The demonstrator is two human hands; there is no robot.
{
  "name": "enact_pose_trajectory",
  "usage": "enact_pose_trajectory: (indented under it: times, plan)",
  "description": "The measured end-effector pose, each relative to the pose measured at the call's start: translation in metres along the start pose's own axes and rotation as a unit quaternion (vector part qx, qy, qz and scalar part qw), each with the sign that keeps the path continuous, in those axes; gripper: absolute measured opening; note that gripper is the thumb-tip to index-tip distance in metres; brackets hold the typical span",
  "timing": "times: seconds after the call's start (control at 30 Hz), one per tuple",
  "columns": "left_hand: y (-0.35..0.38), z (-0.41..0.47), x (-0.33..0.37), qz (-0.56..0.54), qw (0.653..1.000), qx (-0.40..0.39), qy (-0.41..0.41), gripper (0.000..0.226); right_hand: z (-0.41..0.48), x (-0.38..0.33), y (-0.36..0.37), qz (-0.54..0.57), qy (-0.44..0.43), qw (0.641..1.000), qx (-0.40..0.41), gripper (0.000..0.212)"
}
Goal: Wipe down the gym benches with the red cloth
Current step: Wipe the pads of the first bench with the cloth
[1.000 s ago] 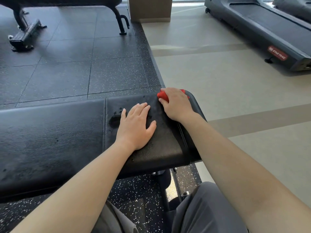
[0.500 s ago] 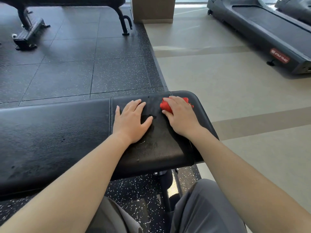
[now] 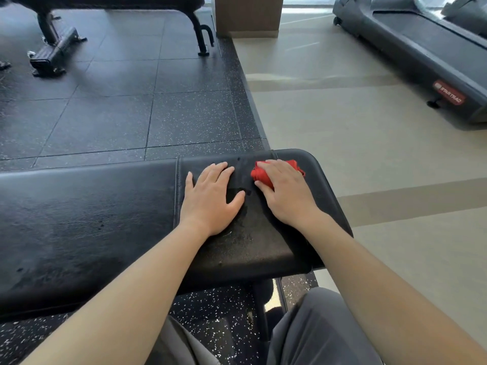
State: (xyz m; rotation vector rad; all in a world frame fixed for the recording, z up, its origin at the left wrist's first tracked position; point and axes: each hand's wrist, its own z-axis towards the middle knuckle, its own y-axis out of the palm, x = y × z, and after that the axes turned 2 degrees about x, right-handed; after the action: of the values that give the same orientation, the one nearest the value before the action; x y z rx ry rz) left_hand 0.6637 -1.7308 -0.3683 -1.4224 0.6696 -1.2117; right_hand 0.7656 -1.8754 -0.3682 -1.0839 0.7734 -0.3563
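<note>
Gym bench (image 3: pixel 250 246) pad: you're pressing bunched red cloth (image 3: pixel 261 175) under right hand (image 3: pixel 286 193), fingers curling round it; left hand (image 3: pixel 210 201) lying flat, fingers straight. Cloth soft, light; grip bunch.

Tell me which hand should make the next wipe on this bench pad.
Right: the right hand holds the red cloth on the bench pad; the left hand lies flat and bare beside it.

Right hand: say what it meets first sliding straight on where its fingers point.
Seemingly nothing: the right hand, holding the red cloth, has only a short strip of bare bench pad ahead, then its far edge, passing beside the left hand.
</note>
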Motion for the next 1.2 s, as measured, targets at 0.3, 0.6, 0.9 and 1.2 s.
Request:
enact_pose_trajectory:
  times: [0.3, 0.6, 0.9, 1.2]
  plan:
    - [-0.001, 0.0, 0.001, 0.001, 1.0, 0.002, -0.001, 0.061, 0.055, 0.0, 0.009, 0.0, 0.039, 0.999, -0.001, 0.04]
    - [0.0, -0.001, -0.001, -0.002, 1.0, 0.003, 0.004, 0.061, -0.023, -0.01, -0.01, 0.022, -0.01, 1.0, -0.001, 0.045]
    - [0.002, 0.001, -0.002, -0.002, 1.0, 0.01, 0.003, 0.06, 0.042, -0.001, 0.004, 0.025, 0.03, 0.999, -0.005, 0.043]
    - [-0.001, 0.003, -0.003, -0.005, 1.0, -0.008, 0.009, 0.06, -0.005, -0.012, -0.011, 0.027, 0.007, 0.999, -0.026, 0.048]
